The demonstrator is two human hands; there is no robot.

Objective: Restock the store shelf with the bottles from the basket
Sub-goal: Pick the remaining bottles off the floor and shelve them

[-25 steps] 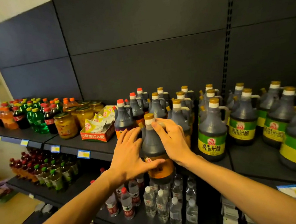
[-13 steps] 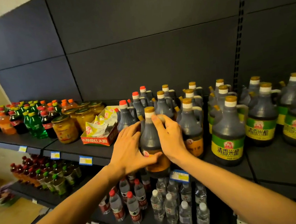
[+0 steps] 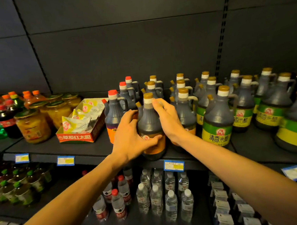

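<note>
Two bare forearms reach over the dark store shelf (image 3: 86, 149), where a brown-capped, orange-labelled bottle (image 3: 149, 119) stands upright at the front edge among like bottles, green-labelled jugs (image 3: 217, 123) to its right. Left hand (image 3: 130, 137) wraps its lower body, thumb across the label; right hand (image 3: 170, 121) curls round its shoulder and neck.

In front of me a dark panelled back wall (image 3: 128, 47) fills the upper frame, split by a slotted upright (image 3: 222, 32) at upper right. Dark metal shelving (image 3: 86, 149) crosses the middle, with blue price tags (image 3: 65, 160) on its front edge. The lighting is dim and warm.
</note>
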